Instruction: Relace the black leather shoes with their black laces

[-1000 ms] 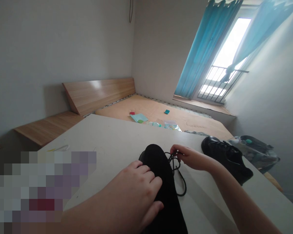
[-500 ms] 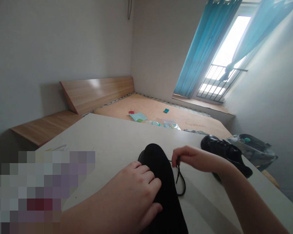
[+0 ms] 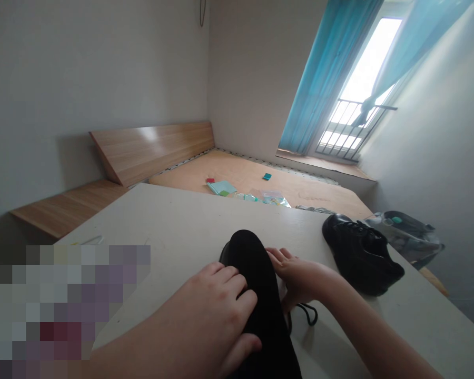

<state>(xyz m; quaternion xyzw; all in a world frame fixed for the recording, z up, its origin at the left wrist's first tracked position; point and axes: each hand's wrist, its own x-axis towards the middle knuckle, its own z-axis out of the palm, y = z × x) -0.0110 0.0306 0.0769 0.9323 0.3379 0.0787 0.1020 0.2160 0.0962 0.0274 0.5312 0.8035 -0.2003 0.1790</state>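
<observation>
A black shoe [image 3: 256, 295] stands in front of me on the white table, its smooth black sole side facing me. My left hand [image 3: 225, 310] wraps over it from the left, fingers bent across the surface and thumb lower down. On the right edge of the shoe is my right hand [image 3: 296, 273], its fingertips reaching round to the far side, where they are partly hidden. Below that hand, a loop of black shoelace [image 3: 310, 316] hangs out beside the shoe. A second black lace-up shoe [image 3: 361, 258] lies farther right on the table.
The white table [image 3: 174, 221] borders a bed [image 3: 181, 171] with scattered small items, including a light-blue folded thing [image 3: 222, 187] and a clear plastic packet [image 3: 274, 198]. A clear bag [image 3: 413, 237] sits beyond the right edge. Pixelation covers the lower left.
My right hand has moved from pinching the lace out to the side to resting against the shoe's right edge. The lace loop has shifted right. My left hand keeps its hold.
</observation>
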